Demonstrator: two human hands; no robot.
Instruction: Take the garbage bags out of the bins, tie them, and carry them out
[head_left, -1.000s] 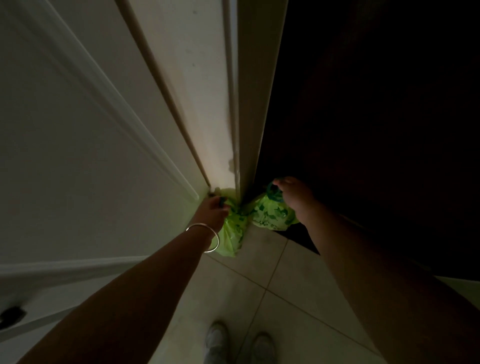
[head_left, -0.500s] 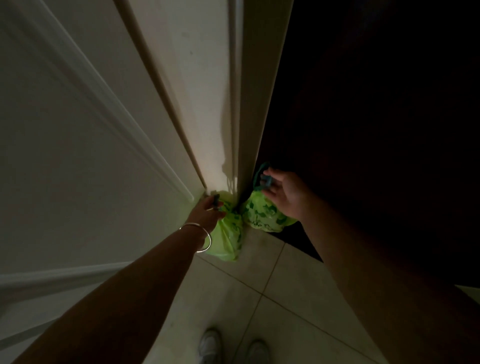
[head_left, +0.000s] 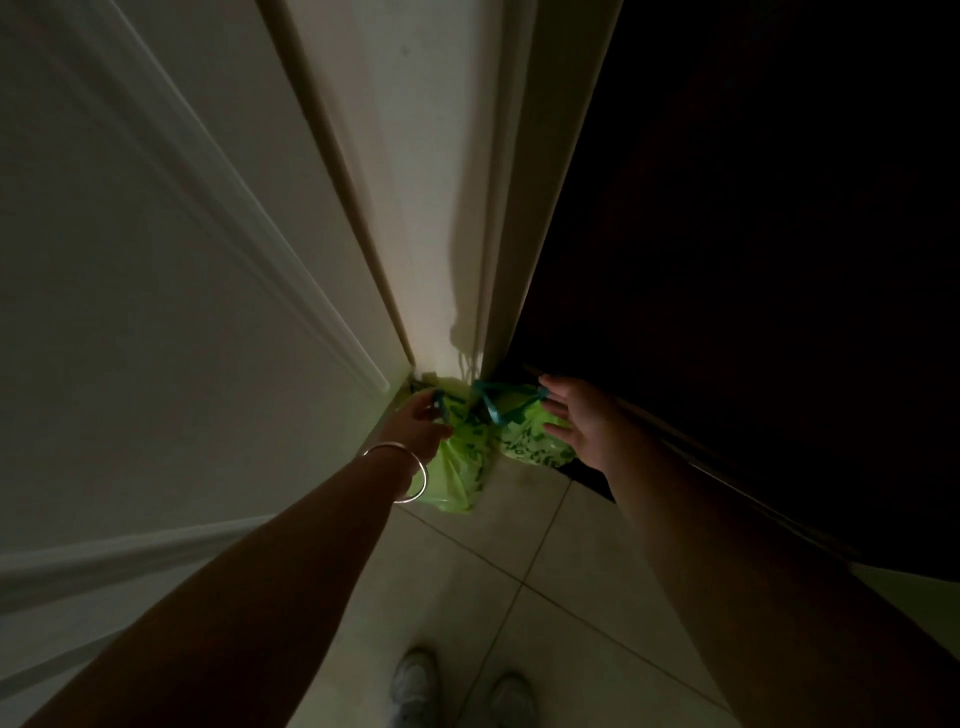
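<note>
Left hand (head_left: 418, 428): fingers (head_left: 434, 415) curl toward the teal drawstring (head_left: 491, 408) of the near bag (head_left: 465, 470); whether they actually pinch it cannot be told in the dim light. A bangle (head_left: 410, 475) sits on this wrist. Right hand (head_left: 582, 423): fingers (head_left: 553, 387) spread, palm open, fingertips touching the drawstring loop of the far bag (head_left: 535, 441), nothing gripped. Both green bags stand on the tiled floor (head_left: 545, 587), touching each other, at the foot of the white door frame (head_left: 498, 208). The near bag lies left of the frame, against the white door (head_left: 156, 260); the far bag lies right of it, at the dark opening (head_left: 753, 234). Shoes (head_left: 462, 696) show at the lower edge, well apart from the frame.
</note>
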